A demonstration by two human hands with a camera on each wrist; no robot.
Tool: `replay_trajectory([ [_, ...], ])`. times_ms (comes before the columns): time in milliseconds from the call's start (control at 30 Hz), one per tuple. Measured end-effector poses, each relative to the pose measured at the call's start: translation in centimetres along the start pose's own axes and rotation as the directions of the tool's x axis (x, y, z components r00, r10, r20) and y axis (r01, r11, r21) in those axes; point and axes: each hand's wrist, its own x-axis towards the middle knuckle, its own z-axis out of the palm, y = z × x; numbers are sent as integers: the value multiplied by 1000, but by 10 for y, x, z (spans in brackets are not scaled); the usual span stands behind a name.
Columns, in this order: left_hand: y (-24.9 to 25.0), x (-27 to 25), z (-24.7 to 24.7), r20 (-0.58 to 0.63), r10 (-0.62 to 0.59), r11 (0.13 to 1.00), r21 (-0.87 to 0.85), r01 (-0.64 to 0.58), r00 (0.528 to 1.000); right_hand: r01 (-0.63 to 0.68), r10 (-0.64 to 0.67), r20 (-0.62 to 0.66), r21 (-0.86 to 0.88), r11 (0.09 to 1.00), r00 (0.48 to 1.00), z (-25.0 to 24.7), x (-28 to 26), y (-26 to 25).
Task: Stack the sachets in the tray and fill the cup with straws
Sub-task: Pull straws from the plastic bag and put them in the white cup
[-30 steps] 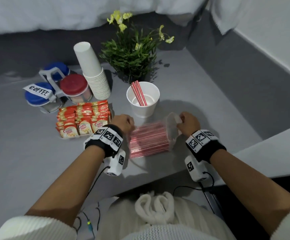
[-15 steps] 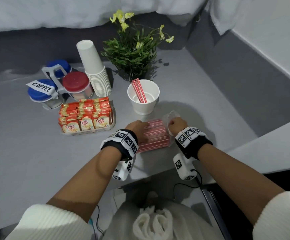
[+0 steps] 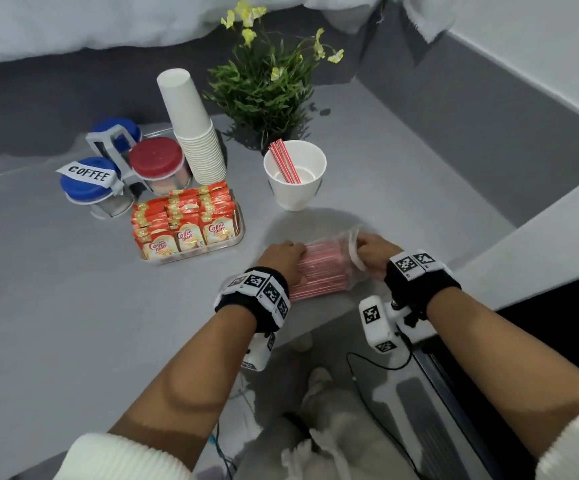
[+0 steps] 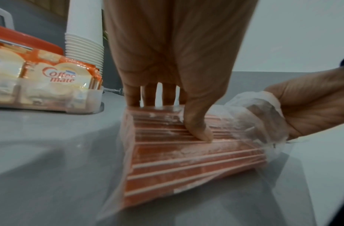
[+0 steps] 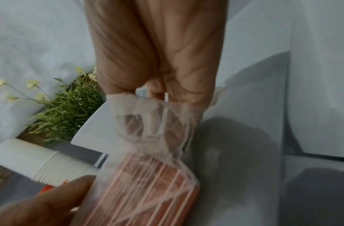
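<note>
A clear bag of red-and-white straws lies on the grey table near its front edge. My left hand grips its left part, thumb on the near side and fingers on the far side. My right hand holds the bunched open end, with its fingers inside the plastic. The white cup stands just behind and holds a few straws. Left of it, the clear tray holds rows of orange Coffee-mate sachets.
Behind the tray stand a stack of paper cups and a caddy of lidded jars with a COFFEE label. A potted plant sits behind the cup. A raised grey ledge borders the table on the right.
My hands have drawn closer together on the straw bag. The right hand has pushed into its open end, and the bag now looks shorter and bunched.
</note>
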Motion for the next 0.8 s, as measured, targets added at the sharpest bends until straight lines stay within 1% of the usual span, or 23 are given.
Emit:
replay_trajectory([
  [67, 0, -4, 5, -40, 15, 1000, 23, -14, 999, -3, 3, 21, 2, 1000, 1000, 3, 12, 19],
  [100, 0, -5, 7, -59, 21, 1000, 24, -20, 998, -1, 1, 9, -12, 1000, 1000, 5, 13, 21],
  [133, -1, -6, 9, -77, 25, 1000, 20, -23, 997, 10, -10, -7, -6, 1000, 1000, 7, 6, 16],
  [233, -2, -8, 12, -118, 25, 1000, 15, -24, 993, -10, 11, -40, 24, 1000, 999, 14, -6, 5],
  [367, -3, -10, 17, -168, 23, 998, 56, -14, 986, 22, -14, -84, 86, 996, 996, 25, -16, 4],
  [433, -2, -12, 19, -184, 24, 997, 71, -11, 983, 40, -33, -130, 55, 998, 991, 29, -22, 3],
  [500, -1, -12, 22, -195, 5, 999, 44, 3, 981, 76, -64, -178, 62, 995, 982, 32, -27, 0],
  [567, -1, -14, 25, -211, -18, 1000, 3, 19, 977, 122, -125, -220, -27, 992, 967, 31, -29, -3],
  [600, 0, -16, 27, -227, -26, 1000, -3, 26, 974, 140, -152, -206, -75, 987, 967, 30, -31, -5],
  [667, 1, -18, 31, -261, -37, 999, -9, 36, 965, 178, -187, -97, -94, 979, 978, 24, -33, -8],
  [733, 2, -21, 35, -298, -44, 999, -8, 44, 953, 217, -218, 5, -70, 974, 976, 19, -38, -8],
  [767, 2, -23, 37, -312, -45, 999, -8, 45, 949, 233, -232, 34, -37, 972, 972, 20, -39, -7],
  [800, 2, -23, 38, -317, -47, 999, -14, 45, 947, 238, -237, 34, -5, 971, 971, 22, -41, -6],
])
